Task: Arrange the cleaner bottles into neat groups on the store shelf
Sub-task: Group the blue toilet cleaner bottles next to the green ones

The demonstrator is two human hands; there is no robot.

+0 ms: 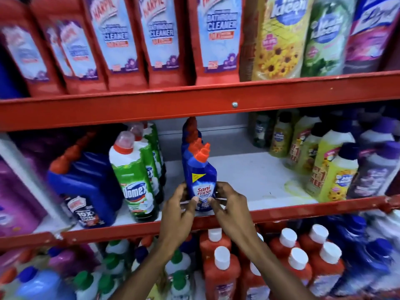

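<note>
A blue Sani Fresh bottle [200, 176] with an orange angled cap stands upright at the front of the middle shelf [249, 176]. My left hand [179, 210] grips its lower left side and my right hand [227, 207] grips its lower right side. More blue bottles of the same kind [190, 135] line up behind it. To its left stand green Domex bottles [134, 180] and a big blue Harpic bottle [86, 187]. Yellow floor-cleaner bottles [331, 176] and purple ones [374, 169] fill the right end.
The red shelf lip [281, 211] runs just under the held bottle. Bare white shelf lies between the blue bottle and the yellow ones. Red Harpic bathroom-cleaner bottles [218, 37] fill the upper shelf. Red bottles with white caps [223, 273] crowd the lower shelf beneath my arms.
</note>
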